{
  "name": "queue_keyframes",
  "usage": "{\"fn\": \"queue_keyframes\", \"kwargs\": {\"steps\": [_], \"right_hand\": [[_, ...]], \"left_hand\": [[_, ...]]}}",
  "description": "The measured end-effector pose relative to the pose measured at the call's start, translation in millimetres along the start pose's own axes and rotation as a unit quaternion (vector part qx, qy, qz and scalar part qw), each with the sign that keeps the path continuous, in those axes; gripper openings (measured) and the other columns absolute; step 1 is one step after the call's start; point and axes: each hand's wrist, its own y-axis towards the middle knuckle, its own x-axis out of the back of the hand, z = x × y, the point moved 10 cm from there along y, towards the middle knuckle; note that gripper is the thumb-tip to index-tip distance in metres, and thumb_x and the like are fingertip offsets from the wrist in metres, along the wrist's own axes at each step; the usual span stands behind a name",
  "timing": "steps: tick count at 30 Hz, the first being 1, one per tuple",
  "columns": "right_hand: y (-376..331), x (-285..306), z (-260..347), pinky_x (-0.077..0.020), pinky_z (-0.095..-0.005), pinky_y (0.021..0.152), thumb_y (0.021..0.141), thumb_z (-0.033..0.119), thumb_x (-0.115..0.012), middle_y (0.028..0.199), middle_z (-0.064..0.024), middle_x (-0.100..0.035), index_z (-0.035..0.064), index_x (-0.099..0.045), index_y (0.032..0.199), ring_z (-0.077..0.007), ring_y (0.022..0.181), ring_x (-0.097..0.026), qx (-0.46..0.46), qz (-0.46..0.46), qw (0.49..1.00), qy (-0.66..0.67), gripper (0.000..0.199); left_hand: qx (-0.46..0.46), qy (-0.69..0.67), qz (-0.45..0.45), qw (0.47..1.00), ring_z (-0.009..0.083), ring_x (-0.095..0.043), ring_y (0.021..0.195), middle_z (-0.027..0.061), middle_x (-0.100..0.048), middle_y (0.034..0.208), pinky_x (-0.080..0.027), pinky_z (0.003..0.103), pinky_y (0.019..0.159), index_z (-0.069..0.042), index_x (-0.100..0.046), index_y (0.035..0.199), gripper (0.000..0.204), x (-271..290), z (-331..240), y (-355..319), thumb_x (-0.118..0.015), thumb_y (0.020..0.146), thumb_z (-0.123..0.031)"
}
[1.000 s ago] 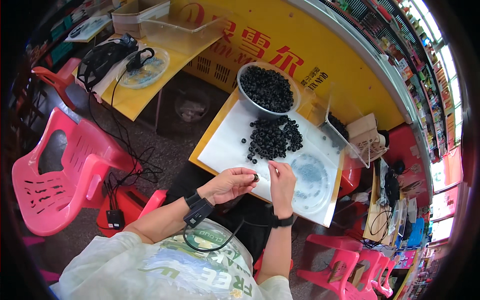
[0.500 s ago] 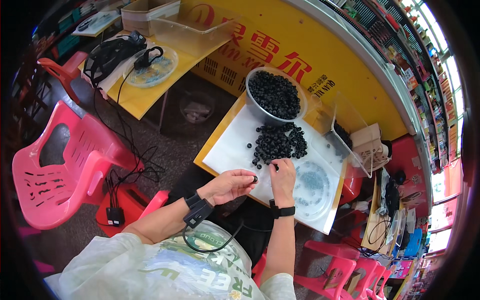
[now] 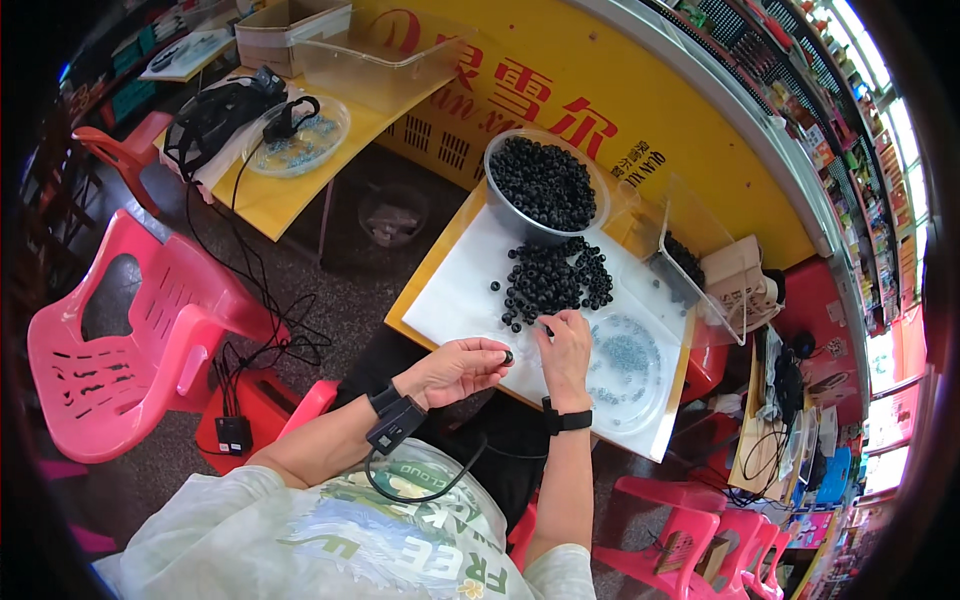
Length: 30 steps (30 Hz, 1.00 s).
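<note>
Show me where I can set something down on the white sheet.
The largest bare patch on the white sheet lies between its left edge and the loose black beads, beyond the left hand; one stray bead borders it. Crowded: the far end by the bowl, the right side by the round clear dish.

Right hand (image 3: 567,352) closer to the black bead pile (image 3: 553,283); a second ago, farther back

Two hands (image 3: 457,368) (image 3: 567,355), two wristbands (image 3: 394,424) (image 3: 570,420), one tabletop black pile (image 3: 552,283)

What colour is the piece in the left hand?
The piece in the left hand is black, as the head view shows best.
</note>
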Motion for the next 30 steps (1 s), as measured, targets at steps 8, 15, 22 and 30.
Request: {"fn": "queue_keyframes", "kwargs": {"steps": [8,15,22,30], "right_hand": [[7,-16,5,-0.0459,-0.0402,0.081,0.069,0.009,-0.078,0.093,-0.0061,-0.061,0.0072,-0.07,0.087,-0.0274,0.094,-0.059,0.016,0.019,1.0,-0.006,0.02],[8,-23,12,-0.0467,-0.0412,0.08,0.07,0.009,-0.076,0.09,-0.0082,-0.063,0.0049,-0.069,0.085,-0.0297,0.091,-0.059,0.042,0.017,0.999,0.001,0.018],[-1,2,7,-0.0502,-0.0318,0.068,0.079,0.007,-0.074,0.086,-0.0064,-0.068,0.0028,-0.07,0.092,-0.0194,0.075,-0.064,-0.131,0.022,0.976,0.172,0.014],[-47,37,28,-0.0482,-0.0217,0.07,0.082,0.001,-0.075,0.083,-0.0031,-0.069,-0.0018,-0.068,0.092,-0.0074,0.075,-0.062,-0.22,-0.025,0.884,0.412,0.012]], "left_hand": [[0.002,0.001,-0.001,1.0,0.0161,-0.068,0.089,0.009,-0.068,0.101,-0.059,0.025,0.077,-0.002,-0.062,0.11,0.019,1,1,0,-0.067,0.092,-0.007],[-0.001,-0.004,0.006,1.0,0.0163,-0.068,0.089,0.0092,-0.068,0.1,-0.059,0.025,0.078,-0.002,-0.062,0.11,0.019,-1,-1,-1,-0.066,0.092,-0.007],[-0.017,-0.003,0.005,1.0,0.0157,-0.068,0.089,0.0088,-0.068,0.101,-0.059,0.025,0.078,-0.002,-0.062,0.11,0.019,-2,-9,-4,-0.066,0.092,-0.007],[-0.023,0.031,0.01,0.999,0.0144,-0.067,0.087,0.0078,-0.067,0.101,-0.058,0.025,0.079,-0.002,-0.062,0.112,0.021,-17,-8,-6,-0.066,0.092,-0.006]]}}
